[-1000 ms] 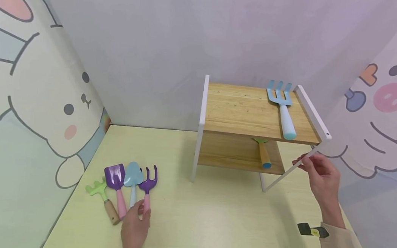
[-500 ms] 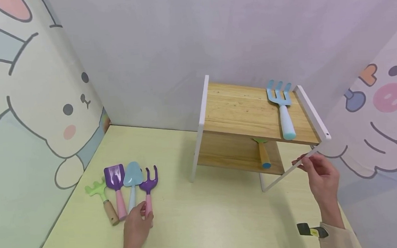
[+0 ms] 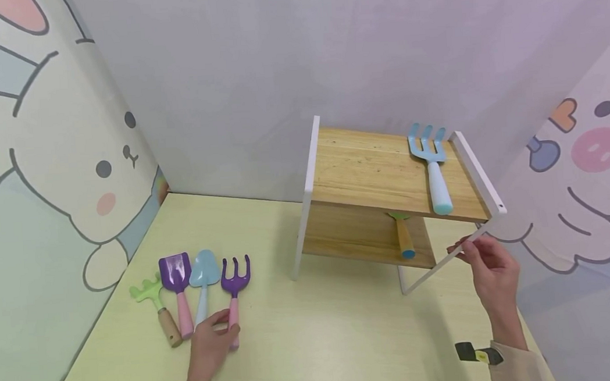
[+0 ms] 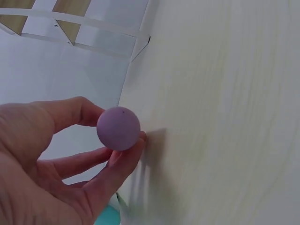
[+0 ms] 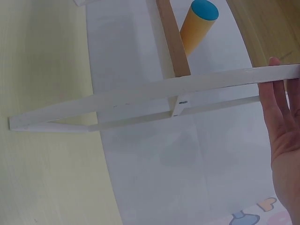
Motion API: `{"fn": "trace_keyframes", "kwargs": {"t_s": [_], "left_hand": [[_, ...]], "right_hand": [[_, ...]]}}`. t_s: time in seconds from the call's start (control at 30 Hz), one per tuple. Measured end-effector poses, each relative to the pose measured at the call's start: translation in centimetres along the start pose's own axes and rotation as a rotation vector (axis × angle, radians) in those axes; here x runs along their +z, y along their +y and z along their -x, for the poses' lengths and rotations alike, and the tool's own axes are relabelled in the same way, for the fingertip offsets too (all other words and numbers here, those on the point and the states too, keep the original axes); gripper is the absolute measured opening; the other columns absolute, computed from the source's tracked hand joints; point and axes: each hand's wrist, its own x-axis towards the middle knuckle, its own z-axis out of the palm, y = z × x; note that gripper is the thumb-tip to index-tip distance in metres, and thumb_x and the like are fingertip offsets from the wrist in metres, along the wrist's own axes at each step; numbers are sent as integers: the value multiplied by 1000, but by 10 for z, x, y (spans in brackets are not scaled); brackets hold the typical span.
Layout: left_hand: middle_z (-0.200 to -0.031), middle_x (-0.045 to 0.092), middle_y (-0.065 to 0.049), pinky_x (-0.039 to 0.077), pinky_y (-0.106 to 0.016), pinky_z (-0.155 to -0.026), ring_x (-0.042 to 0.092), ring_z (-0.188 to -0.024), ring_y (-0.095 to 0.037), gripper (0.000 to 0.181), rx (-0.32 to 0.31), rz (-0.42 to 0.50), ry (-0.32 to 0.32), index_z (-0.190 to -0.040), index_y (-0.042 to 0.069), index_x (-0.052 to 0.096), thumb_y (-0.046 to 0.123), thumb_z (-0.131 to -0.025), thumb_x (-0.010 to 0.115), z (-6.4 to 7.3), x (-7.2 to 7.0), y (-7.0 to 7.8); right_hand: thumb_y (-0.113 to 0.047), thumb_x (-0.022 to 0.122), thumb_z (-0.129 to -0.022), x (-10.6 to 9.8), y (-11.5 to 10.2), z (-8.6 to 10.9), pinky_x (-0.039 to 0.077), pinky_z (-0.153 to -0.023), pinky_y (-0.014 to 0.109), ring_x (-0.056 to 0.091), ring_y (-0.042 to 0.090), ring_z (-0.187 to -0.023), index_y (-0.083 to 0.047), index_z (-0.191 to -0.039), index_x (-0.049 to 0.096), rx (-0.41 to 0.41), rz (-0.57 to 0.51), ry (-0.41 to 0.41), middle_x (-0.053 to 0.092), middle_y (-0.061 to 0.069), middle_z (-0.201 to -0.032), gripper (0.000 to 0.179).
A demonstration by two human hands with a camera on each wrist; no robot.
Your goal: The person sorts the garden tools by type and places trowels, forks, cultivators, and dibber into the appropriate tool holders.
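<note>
My left hand (image 3: 211, 342) pinches the pink handle of a purple three-pronged hand fork (image 3: 236, 282); in the left wrist view the handle's round end (image 4: 118, 128) sits between thumb and fingers. Just left of it lie a light blue trowel (image 3: 204, 269), a purple shovel (image 3: 176, 272) with a pink handle, and a green hand rake (image 3: 148, 290) with a wooden handle. At the right, my right hand (image 3: 496, 275) holds the white front leg (image 5: 140, 91) of a two-tier wooden shelf (image 3: 366, 166), fingers passing behind the leg.
On the shelf's top board lies a light blue fork (image 3: 432, 159), its handle reaching the front edge. A green tool with an orange-brown, blue-ended handle (image 3: 404, 238) lies on the lower board. The pale tabletop (image 3: 303, 336) meets curtain-like walls printed with cartoon animals.
My left hand has shifted slightly right with the purple fork, which now stands farther from the light blue trowel. The right hand stays at the shelf leg.
</note>
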Motion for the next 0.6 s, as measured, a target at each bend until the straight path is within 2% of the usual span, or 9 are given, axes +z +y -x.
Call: {"fn": "trace_keyframes", "kwargs": {"t_s": [0.07, 0.17, 0.33, 0.43, 0.6], "left_hand": [[-125, 68, -24, 60, -31, -74, 71, -102, -33, 47, -17, 34, -12, -133, -7, 62, 10, -92, 73, -1, 0, -1], [-127, 67, -26, 60, -40, -86, 69, -109, -37, 48, -50, 88, -38, -136, -6, 60, 14, -94, 73, -2, 0, -2], [-128, 67, -25, 52, -50, -102, 67, -116, -37, 53, -102, 163, -70, -138, -6, 58, 21, -96, 74, -3, 1, -2], [-129, 67, -24, 54, -43, -100, 69, -113, -32, 56, -144, 244, -81, -139, -6, 57, 23, -94, 76, -2, 2, 0], [-130, 66, -24, 59, -26, -84, 72, -106, -26, 58, -190, 412, -95, -141, -8, 54, 16, -93, 77, 0, 4, 0]], "right_hand": [[28, 47, -93, 0, 0, -1, 59, -82, 29, 76, 21, -89, 30, -110, 52, -1, -5, -1, 73, 15, -100, 18], [28, 47, -93, 0, 0, -1, 59, -82, 28, 76, 20, -89, 30, -110, 52, -1, 0, 2, 74, 15, -100, 17], [27, 48, -94, 1, 0, -1, 59, -81, 28, 76, 20, -89, 29, -110, 53, 9, 2, 7, 74, 15, -100, 17], [28, 48, -94, 1, 1, -1, 59, -81, 28, 76, 20, -88, 29, -110, 53, 11, -2, 8, 74, 15, -100, 17], [27, 48, -93, 0, 2, 0, 59, -81, 28, 76, 19, -88, 29, -109, 53, 8, 16, 11, 74, 14, -98, 17]]}}
